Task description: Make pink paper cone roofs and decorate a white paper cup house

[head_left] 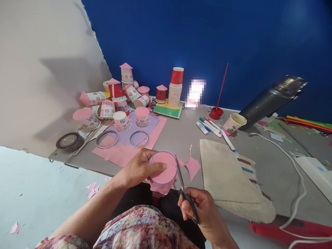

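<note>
My left hand (145, 167) pinches a piece of pink paper (166, 174) marked with a blue circle outline, thumb on top and the fingers mostly hidden beneath. Black-handled scissors (187, 199) are gripped in my right hand (201, 207), their blades pointing up along the circle's right edge. Part of the paper outside the circle hangs below it, above my lap. A cut pink scrap (193, 167) lies just right of the blades on the table edge.
Decorated paper cups (121, 121) with pink tops cluster at the back left, near tape rings (139, 139) on pink and purple sheets. A cup stack (175, 90), markers (212, 127), a cloth (225, 176) and a leaning thermos (269, 100) stand or lie rightward. Pink scraps (92, 188) litter the floor.
</note>
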`<state>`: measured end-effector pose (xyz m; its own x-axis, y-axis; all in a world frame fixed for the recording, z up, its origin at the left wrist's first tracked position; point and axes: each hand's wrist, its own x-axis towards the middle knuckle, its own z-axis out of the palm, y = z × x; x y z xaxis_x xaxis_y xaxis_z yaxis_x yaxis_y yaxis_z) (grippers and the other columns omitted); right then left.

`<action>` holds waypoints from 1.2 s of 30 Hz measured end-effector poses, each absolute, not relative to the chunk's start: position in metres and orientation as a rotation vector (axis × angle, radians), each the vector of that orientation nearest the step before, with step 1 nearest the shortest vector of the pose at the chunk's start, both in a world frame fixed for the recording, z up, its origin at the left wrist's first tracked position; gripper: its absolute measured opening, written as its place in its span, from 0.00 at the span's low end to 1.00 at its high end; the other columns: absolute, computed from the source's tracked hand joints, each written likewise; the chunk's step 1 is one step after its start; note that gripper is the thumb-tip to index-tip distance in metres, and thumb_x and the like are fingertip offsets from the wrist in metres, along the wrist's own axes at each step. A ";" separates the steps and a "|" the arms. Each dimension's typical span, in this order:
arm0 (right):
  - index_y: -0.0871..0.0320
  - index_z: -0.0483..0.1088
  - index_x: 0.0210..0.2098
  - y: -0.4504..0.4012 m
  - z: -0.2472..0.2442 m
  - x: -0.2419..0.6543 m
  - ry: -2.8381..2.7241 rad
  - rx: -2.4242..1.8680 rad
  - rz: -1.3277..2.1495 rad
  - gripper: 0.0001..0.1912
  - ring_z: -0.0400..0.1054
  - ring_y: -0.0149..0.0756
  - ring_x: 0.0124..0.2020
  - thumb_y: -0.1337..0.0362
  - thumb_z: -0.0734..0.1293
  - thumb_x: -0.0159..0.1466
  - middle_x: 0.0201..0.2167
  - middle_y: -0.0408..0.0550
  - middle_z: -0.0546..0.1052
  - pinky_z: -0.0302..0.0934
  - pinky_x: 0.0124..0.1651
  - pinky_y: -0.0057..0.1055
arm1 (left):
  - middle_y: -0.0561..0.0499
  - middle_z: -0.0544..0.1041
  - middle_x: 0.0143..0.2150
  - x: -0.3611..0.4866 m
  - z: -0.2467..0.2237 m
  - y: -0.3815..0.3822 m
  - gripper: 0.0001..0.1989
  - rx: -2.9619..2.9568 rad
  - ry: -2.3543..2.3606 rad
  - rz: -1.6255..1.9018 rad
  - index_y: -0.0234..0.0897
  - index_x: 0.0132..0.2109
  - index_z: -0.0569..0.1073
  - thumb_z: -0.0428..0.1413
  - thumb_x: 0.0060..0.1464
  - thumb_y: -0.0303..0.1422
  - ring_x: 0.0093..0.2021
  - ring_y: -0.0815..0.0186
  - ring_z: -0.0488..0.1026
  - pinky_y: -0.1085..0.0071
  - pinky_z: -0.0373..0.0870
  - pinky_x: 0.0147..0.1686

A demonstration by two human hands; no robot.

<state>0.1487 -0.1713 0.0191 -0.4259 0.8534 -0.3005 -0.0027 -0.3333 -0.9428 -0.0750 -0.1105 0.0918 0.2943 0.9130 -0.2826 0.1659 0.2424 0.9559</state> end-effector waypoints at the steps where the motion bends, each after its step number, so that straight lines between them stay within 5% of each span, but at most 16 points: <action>1: 0.61 0.71 0.26 -0.171 0.018 0.149 -1.288 -1.153 1.821 0.28 0.59 0.28 0.20 0.39 0.71 0.54 0.17 0.41 0.67 0.54 0.26 0.26 | 0.52 0.71 0.21 -0.075 0.092 -0.110 0.14 1.237 1.170 0.707 0.30 0.30 0.78 0.62 0.46 0.39 0.21 0.71 0.63 0.76 0.63 0.20; 16: 0.61 0.70 0.25 -0.171 0.024 0.149 -1.265 -1.162 1.837 0.28 0.58 0.27 0.19 0.39 0.72 0.54 0.16 0.40 0.66 0.54 0.26 0.25 | 0.55 0.64 0.19 -0.073 0.096 -0.107 0.12 1.269 1.184 0.666 0.30 0.30 0.77 0.61 0.47 0.38 0.21 0.72 0.61 0.77 0.61 0.19; 36: 0.61 0.70 0.25 -0.169 0.020 0.155 -1.296 -1.188 1.849 0.29 0.57 0.27 0.20 0.38 0.71 0.54 0.17 0.42 0.68 0.50 0.26 0.26 | 0.54 0.68 0.21 -0.073 0.090 -0.103 0.13 1.272 1.174 0.664 0.31 0.31 0.77 0.61 0.49 0.39 0.23 0.71 0.62 0.75 0.63 0.23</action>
